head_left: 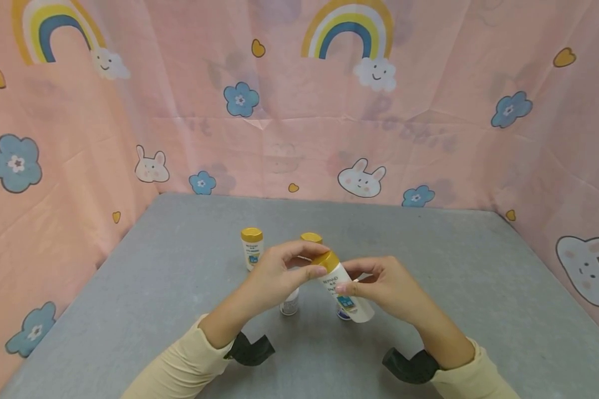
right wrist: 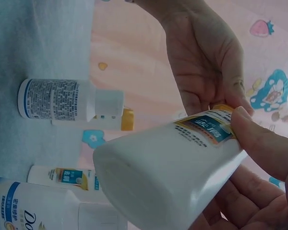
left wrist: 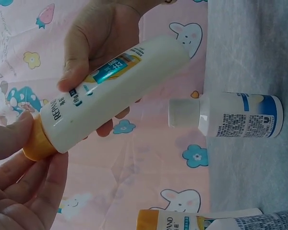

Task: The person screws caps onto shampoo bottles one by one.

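A white shampoo bottle with a gold cap [head_left: 349,293] is held tilted above the table, its cap toward the upper left. My left hand [head_left: 272,277] pinches the cap [left wrist: 37,141] between thumb and fingers. Lower down, my right hand [head_left: 389,288] grips the bottle's body, thumb on the labelled side. The cap looks seated on the bottle in the left wrist view. In the right wrist view the broad bottom of the bottle [right wrist: 134,182] faces the camera.
Two gold-capped bottles stand farther back, one at the left [head_left: 252,252] and one [head_left: 311,238] partly behind my left hand. Nearer are a small white-capped bottle [head_left: 289,303] and a Dove bottle [right wrist: 33,206], mostly hidden in the head view. Pink patterned cloth [head_left: 289,138] surrounds the grey table [head_left: 454,260].
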The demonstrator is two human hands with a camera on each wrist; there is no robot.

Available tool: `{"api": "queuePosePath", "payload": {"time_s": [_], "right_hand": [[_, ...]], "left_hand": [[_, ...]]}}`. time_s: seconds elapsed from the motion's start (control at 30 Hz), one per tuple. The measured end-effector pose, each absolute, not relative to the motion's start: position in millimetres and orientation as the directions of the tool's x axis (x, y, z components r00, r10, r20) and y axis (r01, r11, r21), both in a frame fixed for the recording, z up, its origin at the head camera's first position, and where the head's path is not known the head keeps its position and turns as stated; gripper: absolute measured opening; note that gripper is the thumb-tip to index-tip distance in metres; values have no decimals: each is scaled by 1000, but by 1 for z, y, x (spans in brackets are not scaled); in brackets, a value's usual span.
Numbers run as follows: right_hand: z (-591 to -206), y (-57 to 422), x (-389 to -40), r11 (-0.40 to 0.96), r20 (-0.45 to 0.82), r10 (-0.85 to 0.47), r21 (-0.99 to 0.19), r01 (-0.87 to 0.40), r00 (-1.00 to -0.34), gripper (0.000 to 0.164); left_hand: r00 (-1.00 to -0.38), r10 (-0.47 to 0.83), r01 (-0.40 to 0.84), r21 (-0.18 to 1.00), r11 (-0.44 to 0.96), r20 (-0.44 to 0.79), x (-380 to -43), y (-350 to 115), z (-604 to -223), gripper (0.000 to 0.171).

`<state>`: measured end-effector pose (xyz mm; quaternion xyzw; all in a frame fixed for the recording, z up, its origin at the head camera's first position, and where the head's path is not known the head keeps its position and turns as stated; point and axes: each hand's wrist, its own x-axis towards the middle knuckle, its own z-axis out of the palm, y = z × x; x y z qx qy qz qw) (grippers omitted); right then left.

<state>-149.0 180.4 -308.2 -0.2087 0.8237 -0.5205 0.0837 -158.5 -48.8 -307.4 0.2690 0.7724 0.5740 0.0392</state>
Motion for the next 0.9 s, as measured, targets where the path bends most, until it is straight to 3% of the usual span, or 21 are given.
{"api": "queuePosePath", "payload": {"time_s": [0.33, 0.63, 0.9], "right_hand": [[-308, 182, -148, 375, 112, -455, -875, -305, -883, 29], [-307, 181, -149, 377, 79, -424, -890, -255, -902, 31], [-306, 182, -147, 364, 109, -453, -884, -295, -885, 29]], "left_hand": [[-816, 491, 435, 883, 174, 305, -158, -50, -306, 33], [-860, 463, 339, 917, 209, 213, -159, -50, -305, 35], [-840, 465, 398, 900, 177, 280, -158, -49, -305, 30]]}}
